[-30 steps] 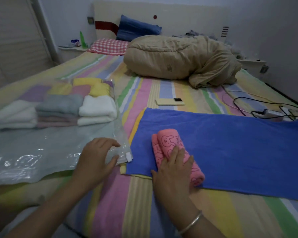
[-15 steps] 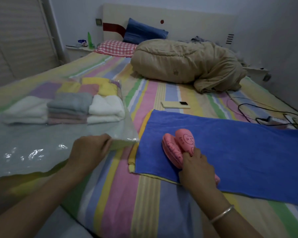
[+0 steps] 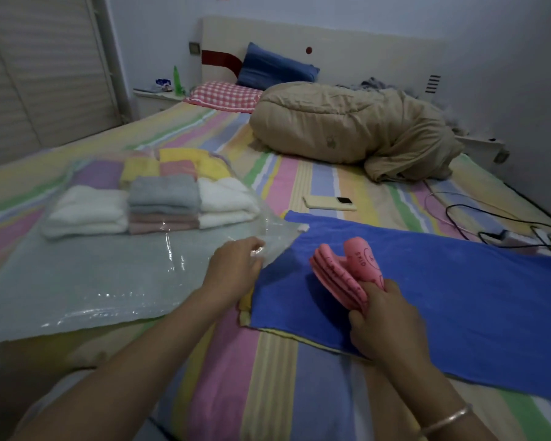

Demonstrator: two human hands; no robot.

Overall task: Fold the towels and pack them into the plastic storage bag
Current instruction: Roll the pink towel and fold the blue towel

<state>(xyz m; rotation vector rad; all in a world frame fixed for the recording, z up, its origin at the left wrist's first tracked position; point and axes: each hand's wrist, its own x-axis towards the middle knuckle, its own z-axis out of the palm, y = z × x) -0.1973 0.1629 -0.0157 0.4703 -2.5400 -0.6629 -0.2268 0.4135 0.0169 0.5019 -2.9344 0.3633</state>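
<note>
On a striped bed (image 3: 277, 377), the left hand (image 3: 233, 268) pinches the clear plastic storage bag (image 3: 93, 281) holding folded towels (image 3: 163, 202), the count unclear. The right hand (image 3: 382, 316) grips one folded pink towel (image 3: 347, 275) above one blue towel (image 3: 458, 297).

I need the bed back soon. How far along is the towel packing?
Done: folded towels already sit inside the plastic storage bag. In hand: the right hand grips the folded pink towel while the left hand pinches the bag's edge. Left: packing it, then folding the blue towel, which lies spread out.
</note>
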